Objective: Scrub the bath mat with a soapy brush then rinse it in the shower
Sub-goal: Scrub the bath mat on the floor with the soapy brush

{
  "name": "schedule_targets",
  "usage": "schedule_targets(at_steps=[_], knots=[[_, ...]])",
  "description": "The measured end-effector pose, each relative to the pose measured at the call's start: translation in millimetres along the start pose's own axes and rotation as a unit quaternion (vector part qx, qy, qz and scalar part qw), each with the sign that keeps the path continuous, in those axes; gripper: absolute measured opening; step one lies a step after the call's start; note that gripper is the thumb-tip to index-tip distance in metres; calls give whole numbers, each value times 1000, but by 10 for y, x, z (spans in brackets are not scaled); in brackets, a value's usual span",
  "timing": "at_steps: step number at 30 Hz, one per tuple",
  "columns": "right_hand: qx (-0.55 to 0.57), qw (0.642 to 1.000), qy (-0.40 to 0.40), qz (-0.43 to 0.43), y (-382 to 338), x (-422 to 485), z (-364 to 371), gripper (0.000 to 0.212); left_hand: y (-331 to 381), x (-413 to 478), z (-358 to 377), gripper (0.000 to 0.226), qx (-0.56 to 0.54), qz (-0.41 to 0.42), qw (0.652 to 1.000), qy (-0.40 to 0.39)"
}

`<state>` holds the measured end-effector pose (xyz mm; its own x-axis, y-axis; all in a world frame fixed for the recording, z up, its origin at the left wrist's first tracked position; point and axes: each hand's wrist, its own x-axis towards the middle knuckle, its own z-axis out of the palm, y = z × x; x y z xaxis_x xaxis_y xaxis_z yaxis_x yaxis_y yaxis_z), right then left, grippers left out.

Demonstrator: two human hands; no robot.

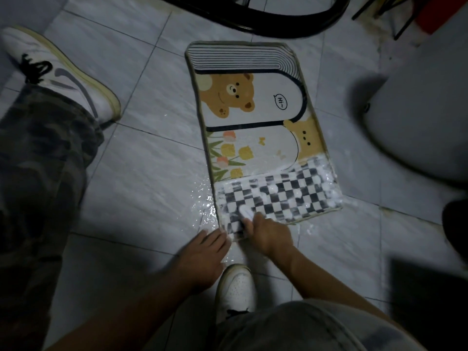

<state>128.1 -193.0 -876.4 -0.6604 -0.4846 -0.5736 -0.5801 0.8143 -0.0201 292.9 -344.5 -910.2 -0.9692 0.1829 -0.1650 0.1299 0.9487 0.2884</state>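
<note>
One end of the mat (253, 110) is soaped: right hand (268, 236) grips the brush (247, 211), left hand (202, 252) beside it presses flat; scrubbing should probably move ahead.

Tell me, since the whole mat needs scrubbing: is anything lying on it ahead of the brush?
Nothing visible. The right hand holds the brush on the foamy checkered end; the bath mat beyond it lies bare.

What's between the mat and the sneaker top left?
Head view: only bare floor tile between the bath mat and the sneaker; nothing stands there.
</note>
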Motion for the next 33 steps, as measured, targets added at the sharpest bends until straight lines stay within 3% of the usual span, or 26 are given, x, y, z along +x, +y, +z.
schedule_targets(at_steps=[2,4,6,9,13,16,19,21,26,29,31,33], knots=[[44,996,4,77,270,-33,-19,50,29,2,-13,59,-5,-8,1000,-16],[92,991,12,100,106,-118,-31,36,37,29,14,58,-8,-15,1000,-23],[105,993,-8,50,-253,-190,27,23,30,26,42,56,-18,-11,1000,-21],[31,998,5,-47,-336,-164,96,36,-25,1,34,56,-19,0,999,-27],[18,997,-1,79,406,-56,-34,41,-24,-27,6,61,-27,-11,998,-63],[96,987,34,124,166,-153,-11,39,-13,-6,-17,64,-41,-16,996,-73],[93,990,102,-25,-423,-408,228,28,-8,4,-57,62,-68,-18,996,-49],[105,990,77,-51,-367,-477,259,34,-7,-24,-32,65,-79,-18,995,-54],[89,991,45,92,459,-377,198,44,13,-26,21,66,-82,-17,996,-40],[147,976,48,155,203,-342,180,40,7,-7,0,62,-78,-7,997,-23],[159,980,46,114,-186,-423,194,35,4,3,10,59,-92,-1,996,-4],[140,989,35,9,-349,-494,215,33,-6,-1,53,56,-126,-3,992,2]])
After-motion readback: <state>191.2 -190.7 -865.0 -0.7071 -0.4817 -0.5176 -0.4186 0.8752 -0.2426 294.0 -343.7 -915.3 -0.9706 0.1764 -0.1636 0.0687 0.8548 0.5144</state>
